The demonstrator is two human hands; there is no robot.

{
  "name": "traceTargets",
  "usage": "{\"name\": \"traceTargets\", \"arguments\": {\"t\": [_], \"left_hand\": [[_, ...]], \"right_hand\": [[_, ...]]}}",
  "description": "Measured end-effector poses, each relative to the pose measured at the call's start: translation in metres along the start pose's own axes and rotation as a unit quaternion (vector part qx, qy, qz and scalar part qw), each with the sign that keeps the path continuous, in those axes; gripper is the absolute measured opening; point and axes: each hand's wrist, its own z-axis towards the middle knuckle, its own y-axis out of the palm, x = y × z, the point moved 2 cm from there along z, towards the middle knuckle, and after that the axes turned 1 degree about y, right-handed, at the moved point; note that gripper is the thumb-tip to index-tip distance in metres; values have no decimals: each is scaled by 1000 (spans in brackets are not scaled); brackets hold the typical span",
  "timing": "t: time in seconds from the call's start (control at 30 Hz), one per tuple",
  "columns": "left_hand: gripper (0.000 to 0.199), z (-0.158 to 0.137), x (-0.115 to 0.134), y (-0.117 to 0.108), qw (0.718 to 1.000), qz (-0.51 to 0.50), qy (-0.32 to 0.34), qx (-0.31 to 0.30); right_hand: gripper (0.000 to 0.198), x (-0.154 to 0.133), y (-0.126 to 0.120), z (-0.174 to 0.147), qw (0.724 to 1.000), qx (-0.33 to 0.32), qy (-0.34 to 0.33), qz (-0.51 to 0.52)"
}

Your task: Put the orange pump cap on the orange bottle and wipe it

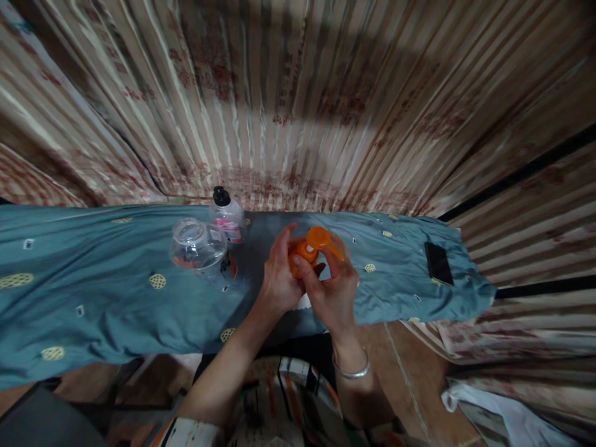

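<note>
Both hands on orange bottle (302,251), just right of clear jar (199,247). Left hand (278,279) wrapped round body; right hand (333,288) pinching flip cap (318,237), hinged open. Risk: squeeze spurts contents onto blue cloth (116,292); cap hinge could snap.

Both hands meet over the middle of the blue cloth-covered table (93,298): the left hand (278,279) grips an orange bottle (298,259), and the right hand (334,292) fingers its flipped-open orange cap (318,237). Toward the far edge stand a clear jar (199,247) and a black-capped bottle (227,215), touching; a black phone (438,262) lies near the right end.
</note>
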Motion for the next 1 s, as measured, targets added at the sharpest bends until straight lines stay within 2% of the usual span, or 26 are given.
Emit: {"name": "traceTargets", "arguments": {"t": [0.3,0.43,0.6,0.7,0.83,0.9,1.0], "left_hand": [[63,-2,0,-1,1000,-2,-3,-12],[72,0,1,-4,999,3,-1,-36],[89,1,-4,-8,999,5,7,-49],[94,-7,-13,-10,999,-4,-2,-51],[114,-27,-28,-9,998,-30,-35,-39],[119,-38,-35,-6,997,-41,-62,-36],[113,-48,-42,-2,992,-54,-106,-41]], "right_hand": [[27,-1,5,-7,999,40,19,-10],[31,-1,2,-7,999,10,42,0],[51,6,-6,-12,995,-19,82,49],[50,28,-10,-19,994,-4,93,57],[48,84,-3,-39,988,0,151,-12],[48,111,8,-54,981,-34,176,-74],[46,136,26,-77,962,-96,201,-158]]}}
